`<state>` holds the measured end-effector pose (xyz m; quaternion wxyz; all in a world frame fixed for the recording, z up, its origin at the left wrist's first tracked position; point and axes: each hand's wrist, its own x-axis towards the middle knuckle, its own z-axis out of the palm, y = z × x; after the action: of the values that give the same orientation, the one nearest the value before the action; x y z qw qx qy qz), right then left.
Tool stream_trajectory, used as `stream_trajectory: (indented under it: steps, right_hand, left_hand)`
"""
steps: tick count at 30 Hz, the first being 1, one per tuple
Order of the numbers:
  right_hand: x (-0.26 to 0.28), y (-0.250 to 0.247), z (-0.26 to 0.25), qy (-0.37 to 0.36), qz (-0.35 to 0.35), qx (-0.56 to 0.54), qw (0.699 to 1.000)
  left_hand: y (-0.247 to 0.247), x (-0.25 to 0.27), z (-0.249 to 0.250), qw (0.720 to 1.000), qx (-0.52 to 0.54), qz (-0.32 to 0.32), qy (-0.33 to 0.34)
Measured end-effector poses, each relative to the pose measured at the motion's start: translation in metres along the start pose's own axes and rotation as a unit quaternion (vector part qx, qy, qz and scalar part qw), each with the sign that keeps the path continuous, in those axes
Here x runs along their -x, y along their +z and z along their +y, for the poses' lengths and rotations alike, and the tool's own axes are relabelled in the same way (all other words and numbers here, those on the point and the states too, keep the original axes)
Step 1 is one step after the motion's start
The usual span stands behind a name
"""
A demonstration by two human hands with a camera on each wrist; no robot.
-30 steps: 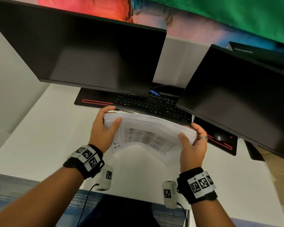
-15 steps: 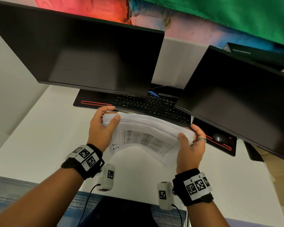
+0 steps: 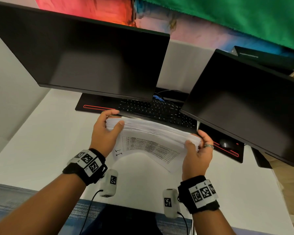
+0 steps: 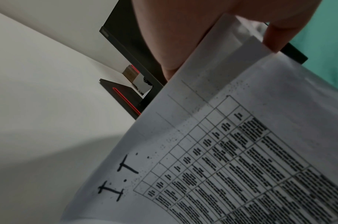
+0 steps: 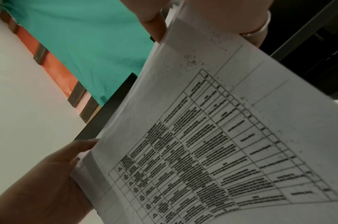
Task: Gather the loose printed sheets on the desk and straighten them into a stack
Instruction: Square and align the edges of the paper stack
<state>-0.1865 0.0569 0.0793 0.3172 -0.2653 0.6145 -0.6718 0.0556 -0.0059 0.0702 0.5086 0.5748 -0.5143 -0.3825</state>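
Note:
A thick stack of printed sheets (image 3: 153,133) stands on edge above the white desk (image 3: 41,141), its front page showing a printed table and the letters "I.T". My left hand (image 3: 107,129) grips the stack's left end, thumb in front and fingers behind. My right hand (image 3: 196,148), with a ring on one finger, grips the right end the same way. The top edges of the sheets look roughly level. The left wrist view shows the front page (image 4: 231,151) close up, as does the right wrist view (image 5: 212,144), where the left hand (image 5: 49,181) also shows.
A black keyboard (image 3: 156,109) lies on a long black desk mat (image 3: 95,106) just behind the stack. Two dark monitors (image 3: 85,60) (image 3: 248,102) hang over it. A mouse (image 3: 226,143) sits under the right monitor. The desk's front edge is near my wrists.
Both hands keep their grip on the stack. The stack has shifted only slightly, and the sheets' top edges look a little more bunched together.

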Motion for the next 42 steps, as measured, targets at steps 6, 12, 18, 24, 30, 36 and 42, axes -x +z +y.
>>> stream_trajectory:
  steps: [6,12,18,24,30,36,42]
  right_hand:
    - [0.001,0.002,0.0,-0.009,0.005,-0.008,1.0]
    - [0.001,0.0,0.002,0.008,0.016,0.001,1.0]
    - [0.001,0.004,-0.005,0.011,0.021,0.0,1.0]
    - [0.001,0.002,-0.003,-0.002,0.025,0.033,0.999]
    - [0.005,0.002,-0.002,-0.01,0.015,0.027,0.999]
    - [0.011,0.0,-0.003,-0.019,0.016,0.023,0.999]
    - [0.017,-0.003,0.003,-0.028,0.024,0.045,0.998]
  left_hand:
    - [-0.002,-0.002,0.0,1.0,0.02,0.001,-0.008]
    - [-0.001,-0.003,0.001,1.0,0.006,0.006,-0.006]
    - [-0.002,-0.002,0.005,1.0,0.005,0.004,-0.012]
    - [0.0,-0.001,0.005,1.0,-0.004,0.011,-0.019]
    - [0.0,-0.001,0.005,1.0,-0.019,0.014,0.002]
    - [-0.001,0.0,0.002,1.0,-0.021,0.011,0.004]
    - [-0.004,0.001,-0.001,0.999,-0.049,0.011,0.011]
